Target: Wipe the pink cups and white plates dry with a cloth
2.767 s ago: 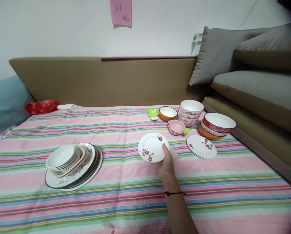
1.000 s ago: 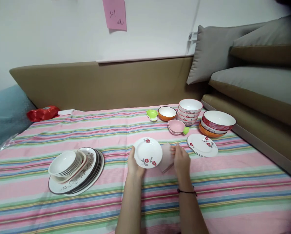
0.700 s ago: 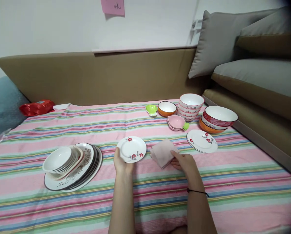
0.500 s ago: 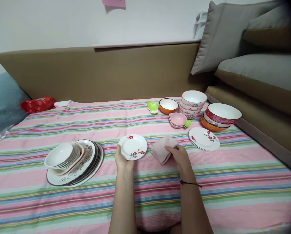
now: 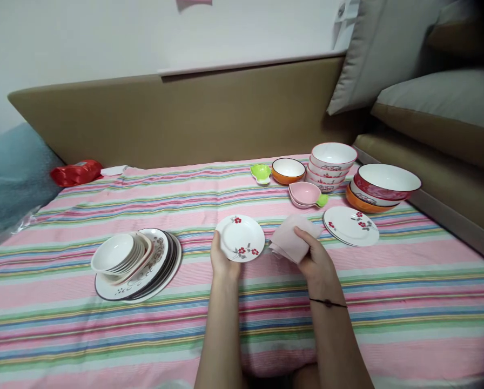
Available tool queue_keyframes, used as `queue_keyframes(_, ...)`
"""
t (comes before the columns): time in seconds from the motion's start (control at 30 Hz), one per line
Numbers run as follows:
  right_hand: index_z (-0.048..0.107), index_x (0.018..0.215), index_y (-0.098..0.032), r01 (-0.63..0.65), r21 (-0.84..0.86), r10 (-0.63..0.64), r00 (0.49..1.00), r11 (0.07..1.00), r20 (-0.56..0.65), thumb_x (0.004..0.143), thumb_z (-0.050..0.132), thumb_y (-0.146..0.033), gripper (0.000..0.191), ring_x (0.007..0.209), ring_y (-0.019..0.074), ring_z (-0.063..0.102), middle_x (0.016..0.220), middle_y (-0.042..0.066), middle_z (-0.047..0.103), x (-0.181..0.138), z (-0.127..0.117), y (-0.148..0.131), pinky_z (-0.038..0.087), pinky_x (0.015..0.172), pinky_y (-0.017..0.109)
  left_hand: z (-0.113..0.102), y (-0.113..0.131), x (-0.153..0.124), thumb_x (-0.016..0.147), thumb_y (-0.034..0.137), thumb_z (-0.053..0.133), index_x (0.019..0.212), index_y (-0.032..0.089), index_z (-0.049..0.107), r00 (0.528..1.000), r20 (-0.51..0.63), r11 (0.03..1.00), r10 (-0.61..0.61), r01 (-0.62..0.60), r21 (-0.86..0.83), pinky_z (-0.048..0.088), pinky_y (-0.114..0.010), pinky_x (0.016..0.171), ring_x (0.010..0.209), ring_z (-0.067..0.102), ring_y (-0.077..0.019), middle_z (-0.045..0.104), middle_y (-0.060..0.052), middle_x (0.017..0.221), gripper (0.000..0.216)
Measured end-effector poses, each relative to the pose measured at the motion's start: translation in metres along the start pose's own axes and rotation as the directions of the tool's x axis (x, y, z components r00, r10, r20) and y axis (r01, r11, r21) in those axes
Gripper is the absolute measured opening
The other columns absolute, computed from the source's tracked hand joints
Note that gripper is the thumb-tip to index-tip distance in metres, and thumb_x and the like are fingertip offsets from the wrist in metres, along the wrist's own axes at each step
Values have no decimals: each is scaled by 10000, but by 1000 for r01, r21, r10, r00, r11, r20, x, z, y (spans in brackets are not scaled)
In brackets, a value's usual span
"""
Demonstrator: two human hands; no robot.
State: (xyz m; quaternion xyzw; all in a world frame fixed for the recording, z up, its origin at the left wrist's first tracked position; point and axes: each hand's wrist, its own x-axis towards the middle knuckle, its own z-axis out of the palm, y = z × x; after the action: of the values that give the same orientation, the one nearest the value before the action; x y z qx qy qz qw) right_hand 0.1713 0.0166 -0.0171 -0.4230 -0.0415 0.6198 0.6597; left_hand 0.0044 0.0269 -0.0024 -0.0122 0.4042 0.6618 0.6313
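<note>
My left hand (image 5: 224,263) grips the lower left rim of a small white plate (image 5: 240,237) with red flowers, thumb on top and the other fingers hidden beneath. To its right, my right hand (image 5: 315,256) pinches a folded pale pink cloth (image 5: 293,237), its thumb lying across the top. A narrow gap separates cloth and plate. Beyond the cloth, on the right, lie stacked flowered plates (image 5: 351,226) of the same pattern. A dark cord bracelet circles my right wrist.
On the striped cloth, a stack of bowls and plates (image 5: 134,265) stands left. Farther back are a green dish (image 5: 261,174), an orange bowl (image 5: 288,170), pink dishes (image 5: 306,194), stacked white bowls (image 5: 333,155) and large bowls (image 5: 388,182). A sofa cushion (image 5: 444,102) borders the right.
My right hand has turned so its thumb shows on top of the cloth. Both hands, with plate and cloth, appear farther right, while the whole view has shifted slightly.
</note>
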Motion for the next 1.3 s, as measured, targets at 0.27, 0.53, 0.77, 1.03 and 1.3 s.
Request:
queue_keyframes(0.27, 535, 1301, -247, 716, -568, -417, 698, 405, 583, 675, 739, -192, 660, 935, 189, 590, 1156, 62, 613, -12, 22, 21, 538, 802, 330, 5, -12, -6, 934, 397, 428, 1176, 94, 641, 997, 62, 999, -44, 44, -7, 469, -395, 982, 961, 675, -259, 734, -116, 950, 442)
queue_keyframes(0.53, 550, 1266, -226, 786, -518, -408, 618, 338, 671, 864, 582, -288, 408, 853, 189, 633, 986, 72, 649, -14, 19, 19, 544, 785, 361, 4, -3, -6, 949, 414, 368, 1246, 86, 604, 981, 195, 998, -22, 34, -61, 457, -380, 988, 993, 669, -259, 725, -130, 1024, 501)
queue_keyframes(0.77, 669, 1117, -237, 760, -554, -546, 320, -340, 774, 790, 574, -134, 355, 1307, 324, 356, 1348, 117, 451, -6, 14, 10, 332, 1071, 560, 5, -4, -13, 937, 428, 411, 1142, 66, 656, 958, 263, 994, -109, 100, 50, 453, -406, 1003, 1019, 663, -285, 735, -137, 963, 483)
queue_keyframes(1.03, 675, 798, -223, 814, -503, -508, 313, -291, 802, 765, 592, -144, 119, 1234, 300, 456, 1189, 78, 595, -10, 24, 20, 263, 1103, 589, 7, -13, -14, 945, 372, 428, 980, 64, 701, 940, 299, 986, -166, 148, 82, 510, -334, 885, 841, 696, -237, 739, -116, 854, 413)
queue_keyframes(1.3, 692, 951, -221, 824, -503, -350, 406, -259, 844, 745, 712, -211, 207, 934, 240, 576, 979, 62, 645, -18, 27, 25, 444, 850, 401, 8, -8, -9, 955, 398, 384, 1036, 31, 675, 978, 179, 993, -110, 115, -13, 528, -313, 785, 726, 677, -211, 723, -121, 810, 475)
